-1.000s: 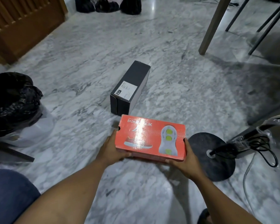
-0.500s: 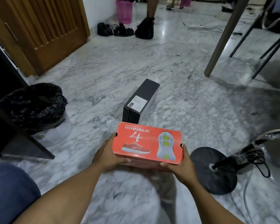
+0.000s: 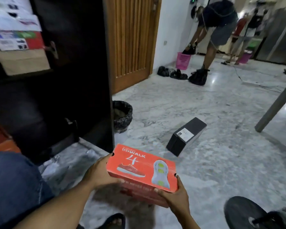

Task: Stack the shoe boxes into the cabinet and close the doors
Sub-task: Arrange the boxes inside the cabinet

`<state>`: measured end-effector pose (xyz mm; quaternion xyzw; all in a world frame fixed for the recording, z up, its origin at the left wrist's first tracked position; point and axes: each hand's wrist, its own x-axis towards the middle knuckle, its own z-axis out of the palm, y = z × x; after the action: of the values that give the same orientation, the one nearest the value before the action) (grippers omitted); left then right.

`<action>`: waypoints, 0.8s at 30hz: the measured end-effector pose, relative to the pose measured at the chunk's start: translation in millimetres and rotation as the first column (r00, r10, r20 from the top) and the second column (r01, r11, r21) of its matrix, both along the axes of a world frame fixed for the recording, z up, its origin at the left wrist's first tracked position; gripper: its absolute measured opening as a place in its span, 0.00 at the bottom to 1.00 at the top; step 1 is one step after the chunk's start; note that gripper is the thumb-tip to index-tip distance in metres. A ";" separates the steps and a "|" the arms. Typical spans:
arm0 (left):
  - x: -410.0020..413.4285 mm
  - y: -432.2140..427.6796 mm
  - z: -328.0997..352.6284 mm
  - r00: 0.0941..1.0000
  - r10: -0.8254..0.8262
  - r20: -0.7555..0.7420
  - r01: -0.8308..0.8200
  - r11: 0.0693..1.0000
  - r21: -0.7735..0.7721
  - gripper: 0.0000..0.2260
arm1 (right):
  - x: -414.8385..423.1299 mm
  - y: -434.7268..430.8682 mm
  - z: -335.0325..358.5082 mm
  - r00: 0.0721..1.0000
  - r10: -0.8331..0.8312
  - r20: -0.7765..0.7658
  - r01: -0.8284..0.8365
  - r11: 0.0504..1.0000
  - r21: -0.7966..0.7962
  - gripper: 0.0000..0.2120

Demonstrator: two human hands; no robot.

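I carry an orange shoe box [image 3: 139, 167] printed with a sneaker and a sole, held above the marble floor. My left hand [image 3: 99, 174] grips its left end and my right hand [image 3: 173, 194] grips its right end from below. A black shoe box [image 3: 186, 135] with a white label lies on the floor beyond it. The dark cabinet [image 3: 48, 100] stands at the left with its door [image 3: 96, 71] open. Several boxes [image 3: 16, 38] are stacked inside at the upper left.
A bin lined with a black bag [image 3: 122, 115] sits by the cabinet door. A black round stand base [image 3: 243, 214] lies at the lower right, a table leg [image 3: 276, 103] at the right. A person [image 3: 216, 30] bends over by a pink basket [image 3: 182, 60] near a wooden door [image 3: 130, 38].
The view has swung left and up, bringing the open cabinet and the people into sight. Both hands still hold the orange box, now nearer the cabinet.
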<state>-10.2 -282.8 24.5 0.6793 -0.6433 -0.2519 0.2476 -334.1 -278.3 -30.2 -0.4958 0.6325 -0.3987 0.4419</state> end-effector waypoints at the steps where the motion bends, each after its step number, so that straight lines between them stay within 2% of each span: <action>1: 12.3 12.2 5.3 1.000 0.025 -0.009 -0.025 1.000 -0.005 0.45 | 13.7 1.9 4.1 1.000 0.031 0.000 -0.031 0.999 -0.019 0.46; 4: 50.4 41.8 18.5 0.993 0.106 -0.045 -0.107 0.994 -0.022 0.42 | 56.4 2.1 14.2 0.995 0.104 0.010 -0.103 0.994 -0.040 0.43; 7: 87.1 70.7 48.7 0.972 0.236 0.012 -0.235 0.972 -0.025 0.41 | 105.6 -3.8 20.5 0.973 0.225 0.057 -0.221 0.973 -0.071 0.44; 10: 128.2 102.2 83.4 0.914 0.399 0.077 -0.394 0.916 -0.070 0.52 | 166.2 -10.3 35.2 0.924 0.359 0.133 -0.347 0.932 -0.104 0.45; 13: 167.0 142.8 125.0 0.875 0.480 0.065 -0.468 0.872 -0.143 0.41 | 232.0 -10.5 60.4 0.852 0.483 0.201 -0.452 0.873 -0.182 0.49; 14: 175.8 156.6 141.3 0.851 0.520 0.069 -0.502 0.845 -0.183 0.39 | 252.4 -9.2 72.1 0.818 0.529 0.225 -0.484 0.845 -0.229 0.49; 16: 193.8 182.4 172.0 0.778 0.621 0.091 -0.579 0.766 -0.279 0.41 | 293.2 -5.5 102.0 0.762 0.601 0.240 -0.529 0.792 -0.305 0.45; 20: 233.0 229.5 227.7 0.589 0.803 0.096 -0.714 0.572 -0.403 0.58 | 368.1 4.9 179.4 0.664 0.691 0.288 -0.533 0.706 -0.466 0.36; 22: 251.5 248.6 259.6 0.530 0.846 0.062 -0.725 0.490 -0.485 0.59 | 399.0 11.1 223.9 0.621 0.730 0.285 -0.523 0.658 -0.542 0.35; 24: 266.2 258.2 293.3 0.502 0.865 0.008 -0.704 0.414 -0.578 0.56 | 424.7 10.8 266.3 0.601 0.750 0.278 -0.493 0.621 -0.609 0.35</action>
<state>256.1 -24.6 317.8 0.8410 -0.3133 0.1821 0.4018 90.5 -267.6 236.2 -0.6577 0.1522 -0.4683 0.5700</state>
